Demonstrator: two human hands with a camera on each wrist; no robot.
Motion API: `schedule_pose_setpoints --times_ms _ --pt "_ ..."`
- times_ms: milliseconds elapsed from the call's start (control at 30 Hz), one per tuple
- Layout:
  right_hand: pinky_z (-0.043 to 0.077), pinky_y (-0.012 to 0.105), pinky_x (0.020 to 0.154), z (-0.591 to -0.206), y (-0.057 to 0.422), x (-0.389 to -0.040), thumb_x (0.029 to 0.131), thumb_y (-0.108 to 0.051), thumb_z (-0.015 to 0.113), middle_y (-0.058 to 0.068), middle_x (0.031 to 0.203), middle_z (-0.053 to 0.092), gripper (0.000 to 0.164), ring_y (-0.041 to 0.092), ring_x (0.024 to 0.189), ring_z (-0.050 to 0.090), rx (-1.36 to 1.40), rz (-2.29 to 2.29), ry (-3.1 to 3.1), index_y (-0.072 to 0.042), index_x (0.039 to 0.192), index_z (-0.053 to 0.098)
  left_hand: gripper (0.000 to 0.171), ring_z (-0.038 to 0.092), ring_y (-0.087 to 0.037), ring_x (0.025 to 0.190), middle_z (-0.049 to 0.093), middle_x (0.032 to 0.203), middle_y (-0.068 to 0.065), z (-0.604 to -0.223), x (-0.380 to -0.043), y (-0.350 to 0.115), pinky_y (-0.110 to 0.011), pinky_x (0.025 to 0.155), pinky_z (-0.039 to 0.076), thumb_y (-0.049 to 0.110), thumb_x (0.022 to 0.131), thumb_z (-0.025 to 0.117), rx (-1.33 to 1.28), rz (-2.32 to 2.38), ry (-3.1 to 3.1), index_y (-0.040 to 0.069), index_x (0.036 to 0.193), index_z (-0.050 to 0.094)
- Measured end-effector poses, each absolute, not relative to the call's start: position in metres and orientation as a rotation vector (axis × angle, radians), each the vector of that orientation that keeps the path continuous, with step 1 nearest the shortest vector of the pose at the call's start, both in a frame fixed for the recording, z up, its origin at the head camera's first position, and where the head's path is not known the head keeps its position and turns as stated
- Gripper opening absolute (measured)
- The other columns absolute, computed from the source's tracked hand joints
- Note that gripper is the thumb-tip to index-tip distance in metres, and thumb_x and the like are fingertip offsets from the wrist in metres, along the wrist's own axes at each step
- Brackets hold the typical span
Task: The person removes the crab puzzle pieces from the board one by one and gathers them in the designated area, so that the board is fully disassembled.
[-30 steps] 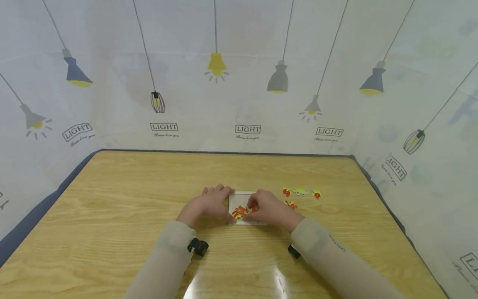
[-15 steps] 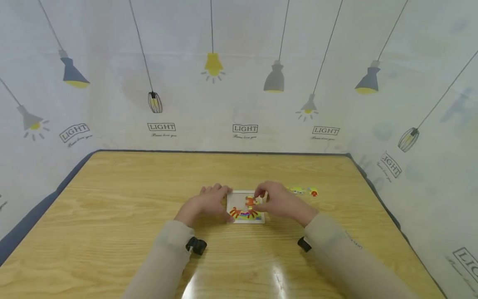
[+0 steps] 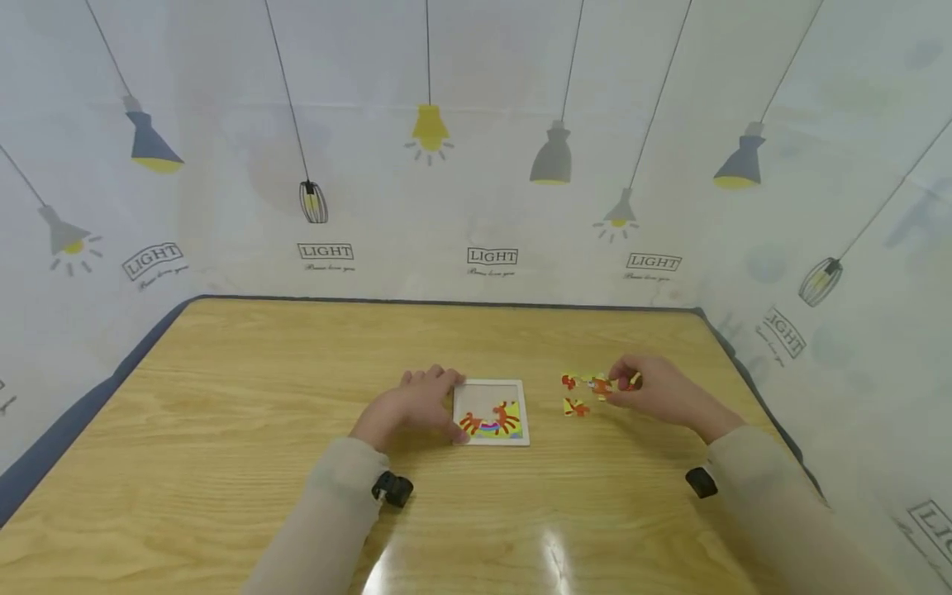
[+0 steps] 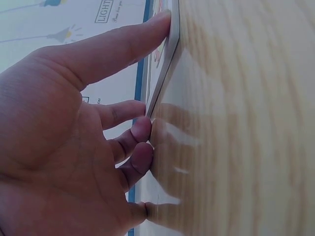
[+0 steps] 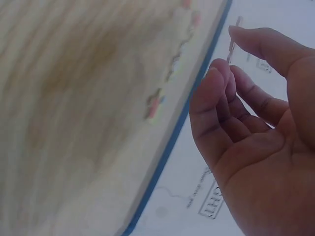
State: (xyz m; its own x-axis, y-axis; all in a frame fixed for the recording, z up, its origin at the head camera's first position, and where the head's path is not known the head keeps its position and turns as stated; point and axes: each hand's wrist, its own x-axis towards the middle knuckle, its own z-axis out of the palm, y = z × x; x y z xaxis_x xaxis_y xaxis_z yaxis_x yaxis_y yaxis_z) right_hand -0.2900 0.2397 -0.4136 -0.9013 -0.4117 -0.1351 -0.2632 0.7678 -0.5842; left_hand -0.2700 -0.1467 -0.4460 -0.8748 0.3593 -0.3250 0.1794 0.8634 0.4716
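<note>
A small white-framed puzzle tray (image 3: 525,417) lies mid-table, with joined pieces showing orange legs and a rainbow (image 3: 489,427) along its near side. My left hand (image 3: 416,405) rests at its left edge. In the left wrist view the straight thumb (image 4: 123,46) presses on the rim, while the other fingertips touch down at the tray's corner and on the table. Right of the tray, my right hand (image 3: 662,398) pinches an orange puzzle piece (image 3: 601,386) between thumb and fingers. The right wrist view shows this piece (image 5: 231,49) edge-on, raised above the table.
Loose puzzle pieces lie right of the tray: a red-and-yellow one (image 3: 568,382) and an orange-and-yellow one (image 3: 575,407) nearer me. Others are partly hidden behind the right hand. Behind the wooden table (image 3: 297,347) hangs a lamp-printed cloth (image 3: 402,215).
My right hand has lifted the orange piece out of the tray and carried it right, over the loose pieces. The left hand has stayed at the tray's edge.
</note>
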Motion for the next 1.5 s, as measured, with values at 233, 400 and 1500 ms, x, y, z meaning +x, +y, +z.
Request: schedule_pose_setpoints --times_ms 233,400,1500 --pt "0.053 0.027 0.065 -0.433 0.253 -0.286 0.095 -0.02 0.08 0.005 0.096 0.064 0.025 0.018 0.083 0.06 -0.51 -0.863 2.638 -0.006 0.111 0.066 0.095 0.03 -0.045 0.159 0.041 0.167 -0.018 -0.441 -0.264 -0.145 -0.063 0.135 0.006 0.041 0.084 0.09 0.428 0.639 2.641 0.012 0.161 0.043" --pt "0.052 0.026 0.066 -0.438 0.25 -0.285 0.095 -0.017 0.08 0.004 0.094 0.064 0.022 0.017 0.082 0.059 -0.523 -0.859 2.64 -0.006 0.108 0.066 0.095 0.029 -0.045 0.16 0.04 0.167 -0.018 -0.442 -0.263 -0.146 -0.062 0.136 0.004 0.04 0.085 0.089 0.42 0.651 2.637 0.012 0.162 0.041" --pt "0.058 0.034 0.06 -0.4 0.134 -0.274 0.101 -0.025 0.075 0.015 0.09 0.075 0.038 0.019 0.061 0.066 -0.533 -0.997 2.534 -0.004 0.131 0.064 0.093 0.032 -0.043 0.158 0.042 0.166 -0.017 -0.44 -0.264 -0.147 -0.063 0.135 0.005 0.04 0.085 0.089 0.426 0.641 2.639 0.013 0.161 0.043"
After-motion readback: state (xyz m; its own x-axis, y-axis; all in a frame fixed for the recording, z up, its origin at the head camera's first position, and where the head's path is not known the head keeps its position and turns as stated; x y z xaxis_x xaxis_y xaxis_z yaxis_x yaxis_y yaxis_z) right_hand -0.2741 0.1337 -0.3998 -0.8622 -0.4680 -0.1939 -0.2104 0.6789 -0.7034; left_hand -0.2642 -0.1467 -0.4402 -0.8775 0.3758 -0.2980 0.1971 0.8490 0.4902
